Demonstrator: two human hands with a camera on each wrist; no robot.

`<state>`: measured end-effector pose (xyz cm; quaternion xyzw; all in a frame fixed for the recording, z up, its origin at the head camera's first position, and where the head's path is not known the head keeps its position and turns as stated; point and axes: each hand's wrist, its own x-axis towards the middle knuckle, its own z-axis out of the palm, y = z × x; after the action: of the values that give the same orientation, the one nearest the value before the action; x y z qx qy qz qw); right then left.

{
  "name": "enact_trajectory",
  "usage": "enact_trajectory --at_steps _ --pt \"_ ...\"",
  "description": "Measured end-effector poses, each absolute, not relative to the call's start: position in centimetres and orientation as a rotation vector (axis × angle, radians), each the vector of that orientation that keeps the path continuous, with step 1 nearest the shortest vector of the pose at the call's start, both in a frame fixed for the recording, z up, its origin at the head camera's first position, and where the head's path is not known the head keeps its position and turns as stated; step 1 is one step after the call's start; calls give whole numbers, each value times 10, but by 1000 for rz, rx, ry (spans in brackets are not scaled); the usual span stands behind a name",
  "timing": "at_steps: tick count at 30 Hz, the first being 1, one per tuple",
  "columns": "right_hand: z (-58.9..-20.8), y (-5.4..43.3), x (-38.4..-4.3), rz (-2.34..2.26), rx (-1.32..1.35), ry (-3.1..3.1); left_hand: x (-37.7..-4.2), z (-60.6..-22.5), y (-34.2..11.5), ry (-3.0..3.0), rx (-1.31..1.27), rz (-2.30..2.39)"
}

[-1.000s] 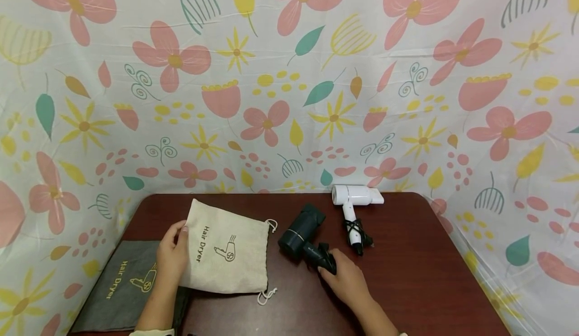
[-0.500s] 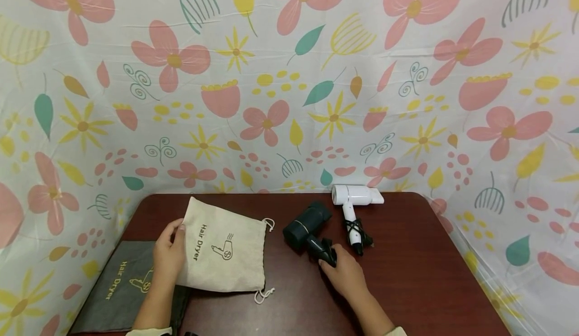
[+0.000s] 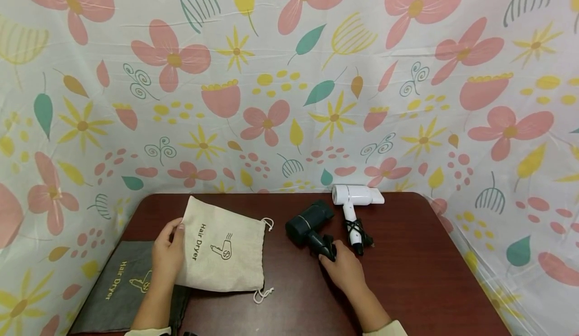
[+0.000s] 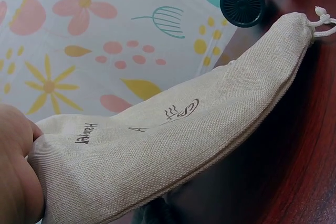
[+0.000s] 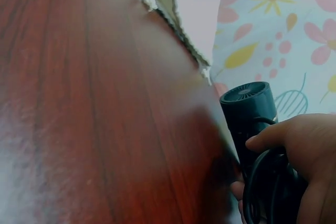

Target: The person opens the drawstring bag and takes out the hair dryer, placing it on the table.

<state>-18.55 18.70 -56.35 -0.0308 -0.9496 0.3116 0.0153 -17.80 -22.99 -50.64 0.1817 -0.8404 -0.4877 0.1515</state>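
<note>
My left hand pinches the closed-end edge of a beige drawstring bag printed "Hair Dryer". The bag's drawstring side faces right, and in the left wrist view the bag looks flat and slightly raised over the table. Near the middle of the table, my right hand grips the handle of a dark green hair dryer, its barrel pointing to the back right. In the right wrist view the fingers curl round the handle and its bundled black cord. The handle's lower end is hidden by the hand.
A white hair dryer with a wrapped cord lies at the back right of the brown table. A grey "Hair Dryer" bag lies at the left, partly under the left arm and beige bag. A floral curtain borders the table.
The green hair dryer has shifted slightly to the right and back and turned a little in my right hand. My left hand and the beige bag have moved slightly left.
</note>
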Motion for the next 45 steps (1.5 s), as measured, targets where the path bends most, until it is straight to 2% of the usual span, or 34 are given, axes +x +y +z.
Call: enact_trajectory --at_steps 23,45 --pt "-563 172 -202 1254 -185 -2973 -179 -509 -230 -2357 536 -1409" --pt "-560 151 -219 1066 -171 -2994 -182 -498 -232 -2362 493 -1383"
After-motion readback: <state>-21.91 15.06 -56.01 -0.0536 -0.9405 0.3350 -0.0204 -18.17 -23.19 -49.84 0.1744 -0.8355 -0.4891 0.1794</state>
